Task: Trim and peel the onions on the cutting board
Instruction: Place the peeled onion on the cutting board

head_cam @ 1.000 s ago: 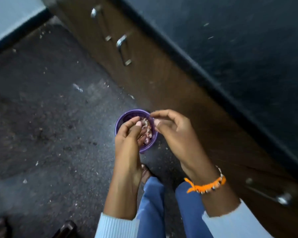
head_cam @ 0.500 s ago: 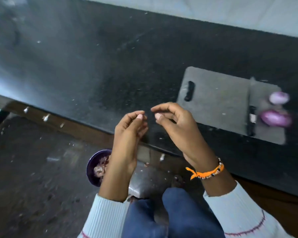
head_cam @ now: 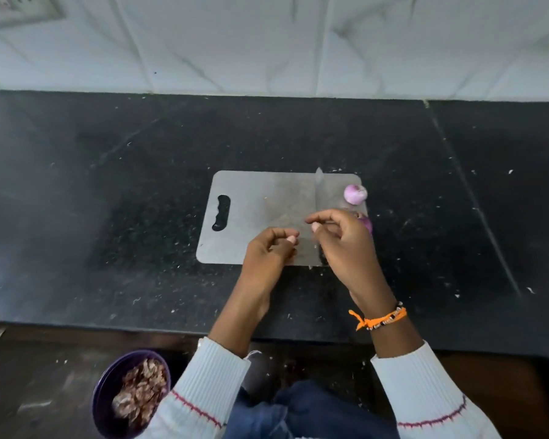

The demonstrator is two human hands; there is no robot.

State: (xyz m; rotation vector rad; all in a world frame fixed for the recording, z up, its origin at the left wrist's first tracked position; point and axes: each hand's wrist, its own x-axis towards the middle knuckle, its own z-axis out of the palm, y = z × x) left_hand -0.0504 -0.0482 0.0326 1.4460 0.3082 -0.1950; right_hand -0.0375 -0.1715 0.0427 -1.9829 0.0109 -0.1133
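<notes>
- Head view: the gaze has swung up from the floor, where a second ago both hands hovered over the round purple bowl of papery onion skins (head_cam: 130,395); that bowl now sits low at the left, below the black speckled stone tabletop (head_cam: 108,191).
- The left hand (head_cam: 268,251) and right hand (head_cam: 343,240) have come up over the near edge of the flat grey cutting board with a handle slot (head_cam: 251,210). They are close together but not touching, fingers loosely curled, and each holds nothing that I can see.
- A peeled, pale pink onion (head_cam: 355,194) rests at the board's far right corner. A darker purple onion (head_cam: 366,223) lies just beside it, mostly hidden behind the right hand; whether it is peeled I cannot tell.
- A knife with a slim steel blade (head_cam: 319,198) lies across the board, its handle under the right hand.
- Judgement: the scraps look discarded, so the hands are free; the likely next step is picking up the knife or the darker onion.
</notes>
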